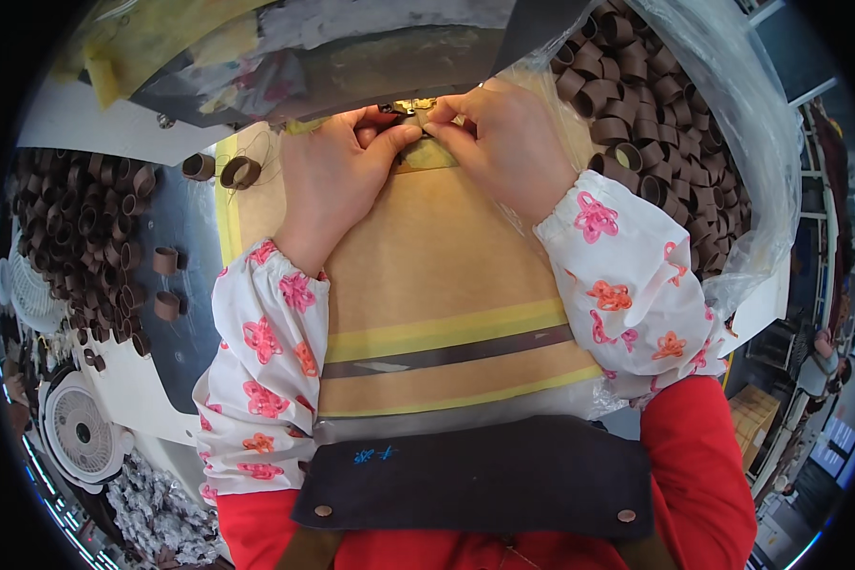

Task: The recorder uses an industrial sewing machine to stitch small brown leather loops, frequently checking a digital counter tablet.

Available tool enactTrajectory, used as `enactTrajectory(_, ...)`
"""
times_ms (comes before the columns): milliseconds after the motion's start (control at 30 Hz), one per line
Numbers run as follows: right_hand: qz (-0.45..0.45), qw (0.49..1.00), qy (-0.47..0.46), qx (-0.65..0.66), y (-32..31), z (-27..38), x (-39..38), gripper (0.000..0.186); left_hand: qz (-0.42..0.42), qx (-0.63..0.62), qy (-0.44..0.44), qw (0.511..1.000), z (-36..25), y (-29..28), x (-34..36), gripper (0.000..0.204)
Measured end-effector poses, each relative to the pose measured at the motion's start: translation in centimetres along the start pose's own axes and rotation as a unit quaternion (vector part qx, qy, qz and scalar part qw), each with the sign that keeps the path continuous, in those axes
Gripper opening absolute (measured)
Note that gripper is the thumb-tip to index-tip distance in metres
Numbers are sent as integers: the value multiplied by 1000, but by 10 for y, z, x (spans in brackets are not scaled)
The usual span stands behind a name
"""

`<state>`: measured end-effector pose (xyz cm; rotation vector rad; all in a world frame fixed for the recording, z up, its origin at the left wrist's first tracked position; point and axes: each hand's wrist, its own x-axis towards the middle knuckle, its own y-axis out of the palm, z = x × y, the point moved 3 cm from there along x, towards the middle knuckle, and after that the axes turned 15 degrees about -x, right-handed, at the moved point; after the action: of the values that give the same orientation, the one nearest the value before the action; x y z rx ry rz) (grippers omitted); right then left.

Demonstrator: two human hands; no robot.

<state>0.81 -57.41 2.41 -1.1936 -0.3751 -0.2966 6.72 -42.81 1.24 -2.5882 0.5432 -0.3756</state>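
My left hand point(337, 171) and my right hand point(508, 142) meet at the lit needle area point(411, 106) of a sewing machine. Both are closed, thumbs and fingertips pinching a small brown band point(412, 121) from either side, close under the needle. Fingers cover most of the band, so its full shape is hidden. Below the hands lies a tan board point(437, 247) edged with yellow tape and crossed by a dark strip. The dark machine head point(351, 66), partly wrapped in clear plastic, overhangs my left hand.
A heap of brown loops point(81, 228) sits at the left; two loose loops point(166, 285) lie nearby and two more point(240, 172) beside my left wrist. Many brown loops point(646, 114) fill a clear plastic bag point(765, 142) at right. A white fan point(84, 432) stands lower left.
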Motion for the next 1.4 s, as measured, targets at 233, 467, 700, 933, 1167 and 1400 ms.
enactTrajectory(233, 60, 998, 5, -32, 0, 3, 4, 10, -3, 1, 4, 1000, 6, -2, 0, 31)
enactTrajectory(467, 3, 1000, -15, -15, 3, -4, 2, 10, 7, -13, 2, 1000, -2, 0, -1, 23)
enactTrajectory(700, 11, 1000, -14, 12, 8, 0, 1, 10, -10, -8, 25, 1000, 0, -3, -2, 25)
enactTrajectory(933, -22, 997, -32, 62, 9, -10, 0, 10, 4, 21, 26, 999, -7, 3, 2, 27)
enactTrajectory(1167, 87, 986, -4, 141, -3, -4, -12, 13, 144, 26, 108, 983, -10, -8, -2, 26)
enactTrajectory(1400, 31, 997, 30, 68, -9, 19, -34, 7, 159, 10, 119, 980, -6, -4, -18, 23)
